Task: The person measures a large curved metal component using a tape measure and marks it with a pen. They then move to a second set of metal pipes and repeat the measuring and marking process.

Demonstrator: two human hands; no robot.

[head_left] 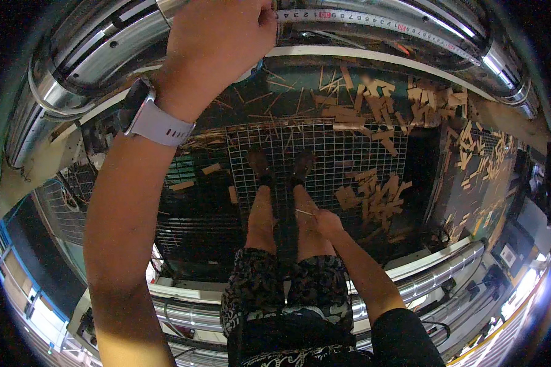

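At the top of the head view my left hand (223, 40) is closed in a fist at the end of a tape measure (364, 18). Its white blade, with black and red marks, runs from the fist to the right along a shiny metal roller (438, 21). Whether the case sits inside the fist is hidden. A grey-banded watch (159, 125) is on that wrist. Low in front of my right thigh, my right hand (329, 224) is closed around a thin pale stick-like thing (304, 212), too small to name surely.
My feet stand on a metal grid floor (269, 137). Cardboard scraps (373, 196) lie in heaps on the right and along the far side. A pale rail (324, 51) crosses below the far roller. More metal rollers (196, 318) run behind my legs.
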